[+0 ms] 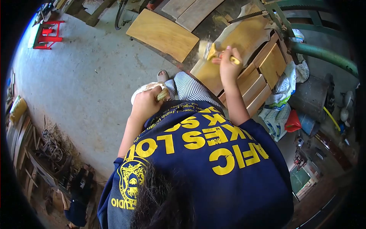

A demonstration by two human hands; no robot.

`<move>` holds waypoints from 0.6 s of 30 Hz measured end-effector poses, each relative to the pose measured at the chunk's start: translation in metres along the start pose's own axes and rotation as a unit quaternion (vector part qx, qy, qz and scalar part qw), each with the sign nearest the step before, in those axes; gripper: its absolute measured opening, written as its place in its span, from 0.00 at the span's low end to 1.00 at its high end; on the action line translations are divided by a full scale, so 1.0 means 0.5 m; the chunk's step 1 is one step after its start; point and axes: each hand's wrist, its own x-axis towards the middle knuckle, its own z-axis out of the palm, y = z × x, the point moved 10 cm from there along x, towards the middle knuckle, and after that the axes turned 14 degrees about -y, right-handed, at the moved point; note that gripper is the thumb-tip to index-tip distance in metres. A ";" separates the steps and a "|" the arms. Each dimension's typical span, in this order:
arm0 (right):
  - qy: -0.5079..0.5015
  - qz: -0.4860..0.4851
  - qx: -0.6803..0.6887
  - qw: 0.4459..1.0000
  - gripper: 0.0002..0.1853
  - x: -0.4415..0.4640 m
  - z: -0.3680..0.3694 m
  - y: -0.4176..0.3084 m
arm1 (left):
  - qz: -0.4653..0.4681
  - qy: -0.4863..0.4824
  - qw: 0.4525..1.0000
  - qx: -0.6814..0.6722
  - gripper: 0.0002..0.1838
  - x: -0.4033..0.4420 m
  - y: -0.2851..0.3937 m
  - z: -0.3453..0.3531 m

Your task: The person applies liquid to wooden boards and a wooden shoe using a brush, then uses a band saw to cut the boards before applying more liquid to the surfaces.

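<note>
My right hand (231,65) is closed around the yellow handle of a paintbrush (212,52). Its pale bristles point left, over the end of a long wooden board (244,37) with a wet-looking yellowish-brown surface; whether they touch it I cannot tell. In front of my belly, my left hand (146,104) grips a whitish, rounded container (142,90). A yellowish, stick-like part shows beside its fingers, and the container's inside is mostly hidden.
Another yellowish board (163,35) lies left of the brush, with greyer boards (192,11) behind. Smaller wooden pieces (272,65) sit at right, near a green metal frame (324,57) and sacks (282,89). A red stool (48,35) stands far left; another person (78,198) is at lower left.
</note>
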 end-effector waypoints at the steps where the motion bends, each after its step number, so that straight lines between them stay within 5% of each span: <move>1: -0.025 0.055 0.008 0.998 0.14 -0.016 0.022 0.030 | -0.001 0.001 1.000 -0.002 0.12 -0.002 -0.006 0.003; 2: -0.048 0.110 0.017 0.993 0.13 -0.044 0.050 0.057 | 0.020 0.018 1.000 0.006 0.10 -0.005 -0.003 0.001; 4: -0.090 0.066 0.005 0.994 0.13 -0.084 0.086 0.052 | 0.042 0.040 0.998 0.011 0.08 -0.005 0.002 -0.010; 7: -0.123 0.202 0.075 0.969 0.14 -0.126 0.099 0.061 | 0.027 0.032 0.999 0.018 0.08 -0.013 -0.002 -0.018; 10: -0.134 -0.010 -0.185 0.973 0.15 -0.136 0.041 -0.042 | 0.029 0.044 0.998 0.025 0.09 -0.017 -0.014 -0.026; 12: -0.169 -0.026 -0.304 0.937 0.12 -0.179 0.014 -0.064 | -0.010 0.032 0.999 0.002 0.15 -0.014 -0.041 -0.022; 15: -0.220 -0.023 -0.323 0.920 0.10 -0.217 0.028 -0.075 | -0.039 -0.003 0.999 0.012 0.14 -0.006 -0.061 -0.009; 18: -0.220 -0.120 -0.287 0.925 0.12 -0.199 0.088 -0.058 | -0.032 -0.007 0.999 0.011 0.14 0.002 -0.064 -0.001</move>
